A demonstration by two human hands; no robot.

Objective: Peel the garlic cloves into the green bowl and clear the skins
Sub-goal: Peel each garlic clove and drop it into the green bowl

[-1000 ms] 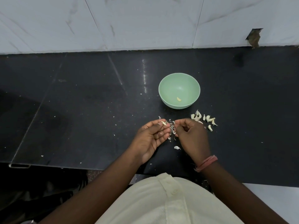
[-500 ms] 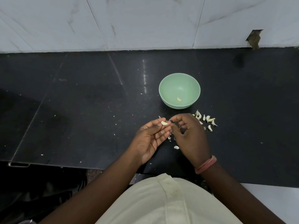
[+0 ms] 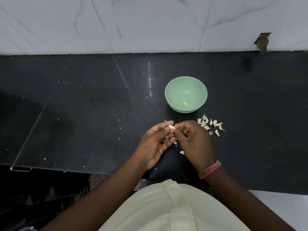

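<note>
The black desk (image 3: 83, 114) carries everything, and its dark top is where trouble would start: skins (image 3: 175, 142) dropped beneath the hands scatter as small flecks, and a careless sweep could, I judge, drag unpeeled cloves off with them.

One green bowl (image 3: 171, 97) stands at about 12 o'clock from the hands, apart from them. One peeled clove (image 3: 185, 103) lies in it. A toss from this gap might miss the rim or bounce out.

Two hands work just below it, close together. The left hand (image 3: 156, 144) pinches a pale garlic clove (image 3: 171, 127) at its fingertips, the other fingers fairly straight. The right hand (image 3: 193, 140) has curled fingers, its thumb and forefinger at that clove's end; a slippery clove could squirt free.

The loose cloves (image 3: 210, 124) lie at about 2 o'clock from the hands, roughly eight to ten; they overlap, so I cannot count exactly. One larger skin scrap (image 3: 182, 152) lies at 6 o'clock.
</note>
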